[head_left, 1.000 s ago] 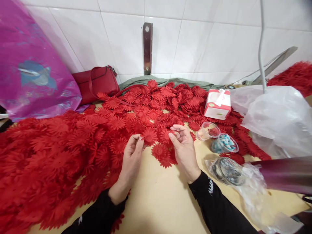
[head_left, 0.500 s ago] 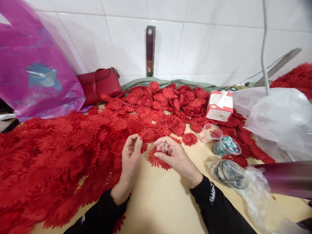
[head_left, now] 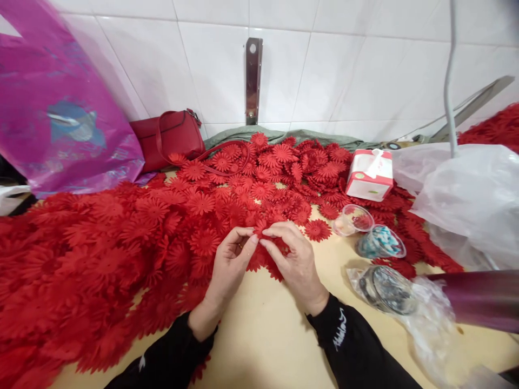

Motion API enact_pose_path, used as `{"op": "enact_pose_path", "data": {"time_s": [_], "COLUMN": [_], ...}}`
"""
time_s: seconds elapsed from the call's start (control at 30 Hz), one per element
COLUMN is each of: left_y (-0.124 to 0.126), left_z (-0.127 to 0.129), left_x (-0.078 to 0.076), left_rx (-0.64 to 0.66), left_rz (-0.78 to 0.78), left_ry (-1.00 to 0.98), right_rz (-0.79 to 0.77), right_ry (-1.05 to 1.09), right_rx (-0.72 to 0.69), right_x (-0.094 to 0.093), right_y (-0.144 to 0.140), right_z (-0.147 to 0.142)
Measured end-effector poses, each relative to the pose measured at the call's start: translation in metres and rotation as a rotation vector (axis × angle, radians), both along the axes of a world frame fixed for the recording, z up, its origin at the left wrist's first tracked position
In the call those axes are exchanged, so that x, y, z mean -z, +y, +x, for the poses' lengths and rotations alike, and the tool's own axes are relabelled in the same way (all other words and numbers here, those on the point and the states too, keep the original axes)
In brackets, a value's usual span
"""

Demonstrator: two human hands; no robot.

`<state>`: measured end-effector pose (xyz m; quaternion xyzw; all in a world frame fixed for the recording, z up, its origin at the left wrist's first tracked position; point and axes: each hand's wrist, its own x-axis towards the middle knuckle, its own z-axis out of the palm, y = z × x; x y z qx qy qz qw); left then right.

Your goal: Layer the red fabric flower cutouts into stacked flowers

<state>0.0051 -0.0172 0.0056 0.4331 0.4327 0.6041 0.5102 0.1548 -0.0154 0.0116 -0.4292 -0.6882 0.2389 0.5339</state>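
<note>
Left hand [head_left: 229,265] and right hand [head_left: 292,262] together, fingertips pinching one red fabric flower [head_left: 261,227]. Tissue box [head_left: 370,175] beyond right hand; its print unreadable. Sleeve lettering [head_left: 339,328] illegible.

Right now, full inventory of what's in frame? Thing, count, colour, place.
fabric flowers: too many to count, red, heaped across the table from left edge to back centre; more at far right
handbag: 1, dark red, back left against the wall
plastic bag: 1, magenta, far left
tissue box: 1, white and red, back right on the flowers
clear cups: 2, one with blue-white bits, right of the hands
clear plastic bags: several, whitish, right side
metal bracket: 1, silver, on the tiled wall
table: 1, tan, bare in front
left hand: pinching a flower at centre
right hand: pinching the same flower
</note>
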Motion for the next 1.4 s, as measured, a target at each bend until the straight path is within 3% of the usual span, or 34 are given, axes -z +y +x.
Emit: {"op": "enact_pose_path", "data": {"time_s": [0.4,0.6,0.73,0.93,1.1,1.23,1.4], "left_y": [0.000,0.003,0.007,0.007,0.005,0.003,0.003], "left_z": [-0.006,-0.003,-0.002,-0.003,-0.006,-0.008,-0.006], "left_x": [0.009,0.005,0.006,0.009,0.008,0.008,0.006], "left_rx": [0.046,0.026,-0.025,-0.124,-0.229,-0.252,-0.207], "left_rz": [-0.032,-0.190,-0.193,-0.118,-0.006,0.054,0.035], "left_ry": [-0.046,-0.273,-0.352,-0.288,-0.089,0.077,0.031], "right_rz": [-0.016,-0.294,-0.310,-0.423,-0.559,-0.565,-0.421], "right_ry": [-0.039,0.315,0.512,0.729,0.941,0.870,0.546], "right_rx": [0.004,0.126,0.220,0.001,-0.071,-0.078,-0.036], "right_x": [-0.005,-0.003,0.003,0.009,0.008,0.002,-0.001], "right_y": [-0.004,0.002,0.013,0.019,0.015,0.012,0.008], "right_z": [-0.005,0.003,0.018,0.015,0.008,0.008,0.011]}}
